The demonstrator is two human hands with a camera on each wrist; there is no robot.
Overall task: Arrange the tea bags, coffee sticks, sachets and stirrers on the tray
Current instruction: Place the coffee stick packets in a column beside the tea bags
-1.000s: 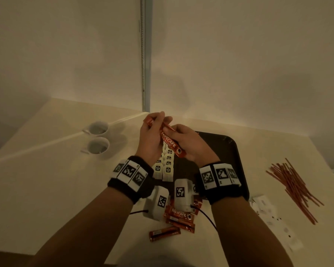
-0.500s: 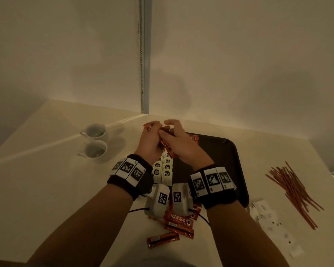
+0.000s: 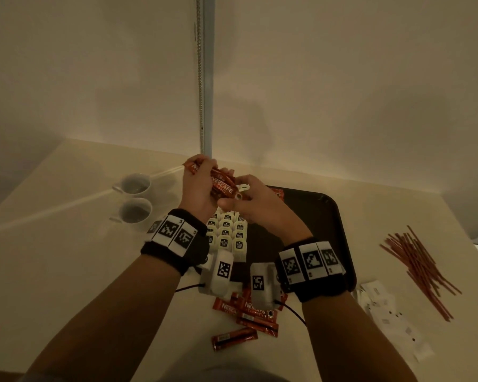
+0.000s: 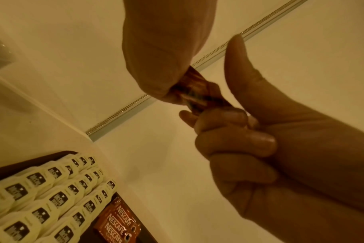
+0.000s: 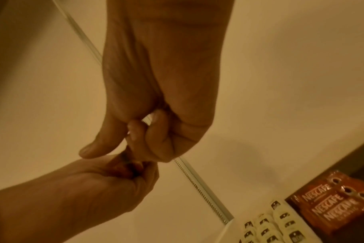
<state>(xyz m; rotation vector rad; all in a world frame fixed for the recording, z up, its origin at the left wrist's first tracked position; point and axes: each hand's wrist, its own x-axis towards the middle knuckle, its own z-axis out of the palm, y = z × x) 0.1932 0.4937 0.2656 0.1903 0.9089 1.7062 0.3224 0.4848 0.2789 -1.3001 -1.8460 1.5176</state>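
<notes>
- Two white cups (image 3: 135, 198) at 9 o'clock of the tray (image 3: 326, 216).
- Left hand (image 3: 198, 188) and right hand (image 3: 255, 205) both gripping a coffee-stick bundle (image 3: 221, 183) above the tray's 11 o'clock corner; count hidden, long axis 10-to-4.
- Tea bags (image 3: 226, 234) in three rows on the tray.
- Loose sticks (image 3: 246, 315) at 6 o'clock, partly hidden.
- Stirrers (image 3: 420, 271) at 3 o'clock on the worktop (image 3: 66, 271).

Tray (image 3: 330, 216) sits centre on the table (image 3: 66, 271). Tea bags (image 3: 226, 232) lie in rows on its left part. Cups (image 3: 135, 197) stand left of the tray; stirrers (image 3: 417, 268) and sachets (image 3: 389, 318) right; coffee sticks (image 3: 246, 315) before it.
</notes>
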